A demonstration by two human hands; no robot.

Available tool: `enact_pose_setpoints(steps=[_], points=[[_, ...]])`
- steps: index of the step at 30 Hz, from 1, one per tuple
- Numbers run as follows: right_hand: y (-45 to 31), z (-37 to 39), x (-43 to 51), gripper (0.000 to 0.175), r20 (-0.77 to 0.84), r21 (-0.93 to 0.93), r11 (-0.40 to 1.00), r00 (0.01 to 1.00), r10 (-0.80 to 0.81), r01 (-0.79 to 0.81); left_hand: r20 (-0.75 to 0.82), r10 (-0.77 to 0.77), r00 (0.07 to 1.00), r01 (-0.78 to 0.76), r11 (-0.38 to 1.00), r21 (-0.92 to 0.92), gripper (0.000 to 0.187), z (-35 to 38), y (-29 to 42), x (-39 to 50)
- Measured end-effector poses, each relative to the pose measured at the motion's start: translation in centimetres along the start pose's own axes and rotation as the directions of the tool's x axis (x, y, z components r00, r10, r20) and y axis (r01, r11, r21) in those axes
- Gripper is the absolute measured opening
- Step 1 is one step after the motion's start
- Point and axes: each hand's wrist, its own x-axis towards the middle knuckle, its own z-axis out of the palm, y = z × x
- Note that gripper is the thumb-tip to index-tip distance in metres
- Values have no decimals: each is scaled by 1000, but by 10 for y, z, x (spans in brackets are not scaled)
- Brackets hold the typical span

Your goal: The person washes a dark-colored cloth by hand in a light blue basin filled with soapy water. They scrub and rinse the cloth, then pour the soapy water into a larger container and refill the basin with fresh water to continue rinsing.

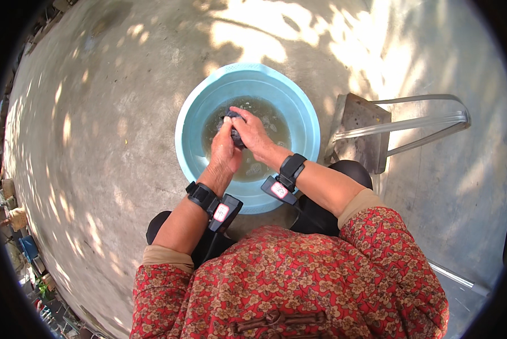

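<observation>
Both of my hands grip a small, dark, bunched-up piece of cloth (pixel 237 138) above murky water with patches of foam. My left hand (pixel 225 148) is around its left and lower side. My right hand (pixel 252 133) closes over it from the upper right, fingertips near the left thumb. Much of the cloth is hidden by the fingers. Beneath them is a round, light-blue plastic basin (pixel 190 156) on the concrete floor, between my knees. Each wrist bears a black strap with a small labelled device.
Right of the basin, a small stool (pixel 361 131) lies tipped over, its metal tube legs pointing right. Concrete floor (pixel 122 106) with dappled sunlight surrounds the basin. Along the far left rim are assorted items, including a blue container (pixel 29 248) and a green plant (pixel 45 289).
</observation>
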Motion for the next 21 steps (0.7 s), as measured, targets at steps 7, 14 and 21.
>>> enact_pose_setpoints(steps=[7, 14, 21], points=[[27, 19, -22, 52, -44, -192, 960, 975, -217, 205, 11, -143, 990, 143, 989, 43, 28, -19, 11, 17], [17, -15, 9, 54, 39, -35, 999, 998, 43, -42, -69, -69, 995, 83, 970, 227, 39, -7, -6, -2], [24, 20, -25, 50, 25, -277, 943, 982, -187, 187, -31, -102, 994, 105, 987, 122, 34, -7, 26, 14]])
